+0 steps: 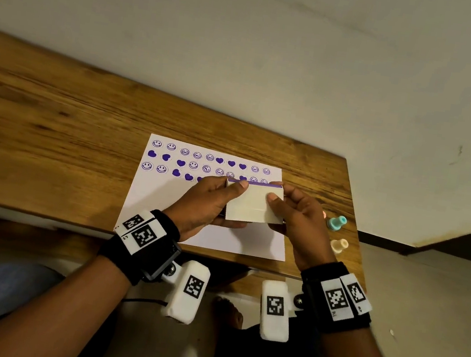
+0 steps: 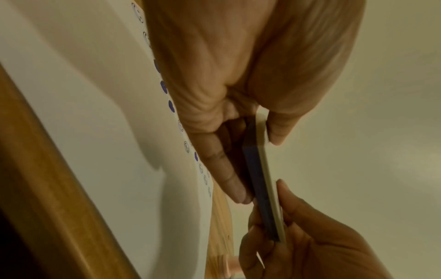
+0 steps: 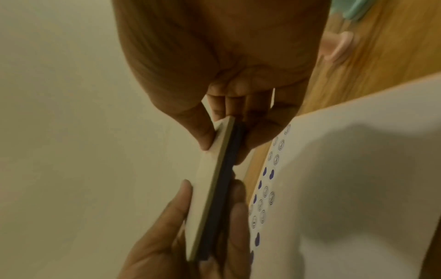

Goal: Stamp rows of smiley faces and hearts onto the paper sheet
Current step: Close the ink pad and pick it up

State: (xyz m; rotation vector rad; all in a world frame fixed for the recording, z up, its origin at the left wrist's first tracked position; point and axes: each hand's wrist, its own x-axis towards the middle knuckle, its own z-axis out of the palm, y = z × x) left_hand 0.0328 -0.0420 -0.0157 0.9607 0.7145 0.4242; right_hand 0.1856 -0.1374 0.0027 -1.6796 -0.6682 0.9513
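A wooden table (image 1: 56, 110) carries the paper sheet (image 1: 163, 207), stamped along its far edge with purple smiley faces (image 1: 157, 143) and hearts (image 1: 151, 153). Above the sheet's right half, the left hand (image 1: 206, 204) and right hand (image 1: 298, 214) each pinch an end of a white ink pad box (image 1: 252, 203), thumbs on top. Right of the sheet lie a teal stamp (image 1: 336, 222) and a cream stamp (image 1: 339, 245).
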